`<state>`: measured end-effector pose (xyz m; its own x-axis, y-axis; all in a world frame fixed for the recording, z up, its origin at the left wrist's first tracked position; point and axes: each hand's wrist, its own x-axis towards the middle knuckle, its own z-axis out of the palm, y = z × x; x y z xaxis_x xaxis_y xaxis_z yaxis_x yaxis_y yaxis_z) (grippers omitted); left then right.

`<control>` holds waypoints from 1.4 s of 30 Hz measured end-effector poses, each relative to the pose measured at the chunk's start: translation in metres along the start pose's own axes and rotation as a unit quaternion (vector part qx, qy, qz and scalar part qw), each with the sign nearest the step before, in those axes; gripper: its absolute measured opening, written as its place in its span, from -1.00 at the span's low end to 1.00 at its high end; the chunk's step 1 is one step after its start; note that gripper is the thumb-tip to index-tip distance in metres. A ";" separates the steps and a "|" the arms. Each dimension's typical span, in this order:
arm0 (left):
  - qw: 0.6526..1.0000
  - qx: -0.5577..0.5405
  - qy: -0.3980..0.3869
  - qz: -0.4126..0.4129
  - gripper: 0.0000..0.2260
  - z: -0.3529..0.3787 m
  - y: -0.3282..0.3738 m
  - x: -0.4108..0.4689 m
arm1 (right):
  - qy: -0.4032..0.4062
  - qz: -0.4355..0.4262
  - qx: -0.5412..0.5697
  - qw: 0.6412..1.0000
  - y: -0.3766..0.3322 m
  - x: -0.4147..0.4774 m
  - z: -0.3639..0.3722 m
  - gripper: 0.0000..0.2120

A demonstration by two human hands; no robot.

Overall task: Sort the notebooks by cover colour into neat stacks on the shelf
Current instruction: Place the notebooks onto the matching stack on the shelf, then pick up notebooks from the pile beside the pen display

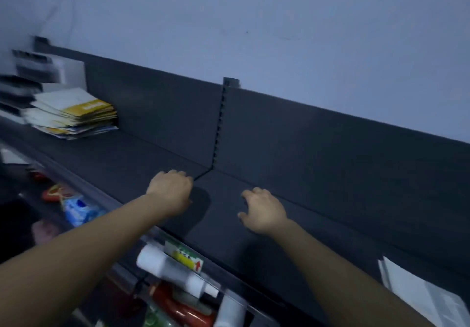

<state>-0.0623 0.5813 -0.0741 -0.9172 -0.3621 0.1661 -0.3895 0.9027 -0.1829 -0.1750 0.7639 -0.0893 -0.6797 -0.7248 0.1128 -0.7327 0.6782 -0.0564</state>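
Now | L hand (170,190) fisted | R hand (264,209) half-curled | flat matte shelf (127,153)

Both hands reach over the dark shelf (114,153) near its middle seam: the left hand (169,190) with fingers curled under, the right hand (264,211) loosely bent, both empty. A skewed stack of yellow-and-white notebooks (73,113) lies well apart, far left.

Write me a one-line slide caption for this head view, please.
Left hand and right hand, both holding nothing, reach over the dark shelf; a yellow-topped notebook stack sits far left.
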 end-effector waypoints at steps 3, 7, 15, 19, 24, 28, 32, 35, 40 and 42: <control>0.999 0.015 0.005 -0.039 -0.66 0.009 -0.065 -0.005 | -0.001 -0.046 -0.010 0.999 -0.057 0.038 0.004 -0.54; 0.996 0.040 0.012 -0.082 -0.70 0.023 -0.150 -0.011 | -0.012 -0.083 -0.024 0.996 -0.130 0.088 0.010 -0.52; 0.990 0.066 -0.002 -0.124 -0.73 0.045 -0.284 -0.016 | -0.001 -0.117 -0.010 0.993 -0.248 0.165 0.023 -0.55; 0.987 0.065 -0.004 -0.147 -0.78 0.052 -0.332 -0.011 | 0.001 -0.128 -0.013 0.992 -0.293 0.199 0.024 -0.55; 0.984 0.053 0.006 -0.168 -0.81 0.062 -0.383 0.006 | 0.005 -0.148 -0.014 0.989 -0.338 0.248 0.027 -0.55; 0.983 0.044 0.014 -0.175 -0.83 0.074 -0.418 0.028 | 0.008 -0.152 -0.012 0.988 -0.366 0.288 0.034 -0.54; 0.982 0.048 0.024 -0.181 -0.78 0.088 -0.458 0.063 | 0.019 -0.139 0.002 0.990 -0.393 0.338 0.041 -0.56; 0.982 0.054 0.027 -0.176 -0.77 0.093 -0.486 0.093 | 0.031 -0.135 0.018 0.990 -0.410 0.377 0.041 -0.62; 0.982 0.016 0.063 -0.175 -0.74 0.093 -0.523 0.142 | 0.037 -0.117 0.087 0.989 -0.431 0.434 0.045 -0.62; 0.982 -0.003 0.077 -0.175 -0.72 0.096 -0.536 0.160 | 0.032 -0.100 0.122 0.987 -0.437 0.451 0.048 -0.54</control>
<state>-0.0083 0.0168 -0.0421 -0.7040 -0.6112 0.3616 -0.6775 0.7307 -0.0839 -0.1626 0.1350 -0.0610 -0.5223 -0.8271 0.2075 -0.8441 0.4669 -0.2637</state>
